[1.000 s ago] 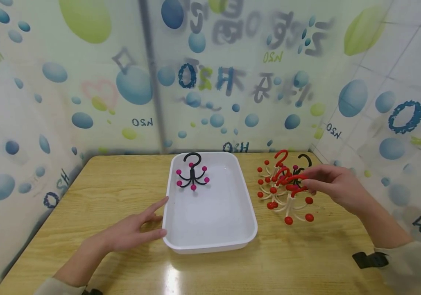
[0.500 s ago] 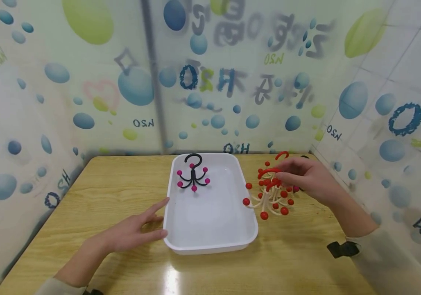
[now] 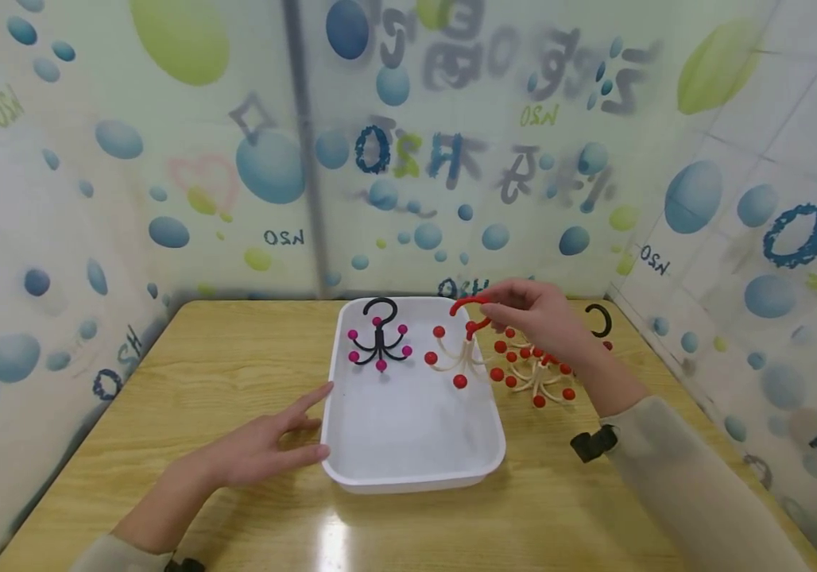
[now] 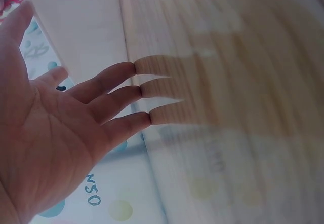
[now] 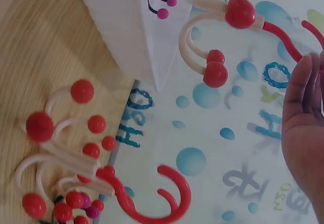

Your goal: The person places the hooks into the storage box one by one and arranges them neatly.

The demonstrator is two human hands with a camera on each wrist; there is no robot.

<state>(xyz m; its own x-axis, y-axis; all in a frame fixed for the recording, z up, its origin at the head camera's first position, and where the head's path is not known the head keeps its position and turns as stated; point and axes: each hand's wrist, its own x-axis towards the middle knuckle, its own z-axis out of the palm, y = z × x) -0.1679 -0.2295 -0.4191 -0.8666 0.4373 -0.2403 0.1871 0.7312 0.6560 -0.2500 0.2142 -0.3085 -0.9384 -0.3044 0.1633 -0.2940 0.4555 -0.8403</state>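
Observation:
My right hand (image 3: 544,322) pinches the red hook of a cream claw-shaped hanger (image 3: 467,356), its arms tipped with red balls. It hangs upright over the back right part of a white tray (image 3: 416,437); the right wrist view shows it above the tray wall (image 5: 119,31). A black hanger (image 3: 380,342) with magenta balls stands in the tray's back left. My left hand (image 3: 258,451) touches the tray's left rim with its thumb and forefinger, the other fingers extended. In the left wrist view this hand (image 4: 55,133) has its palm bare.
Right of the tray stand several cream hangers with red balls (image 3: 537,381), partly behind my right forearm. A black hook (image 3: 599,319) rises behind them. The wooden table (image 3: 237,349) meets a patterned curtain (image 3: 251,254) at the back.
My right hand has carried the red-and-cream hanger leftward from the group on the right, up and over the tray. My left hand has stayed at the tray's rim.

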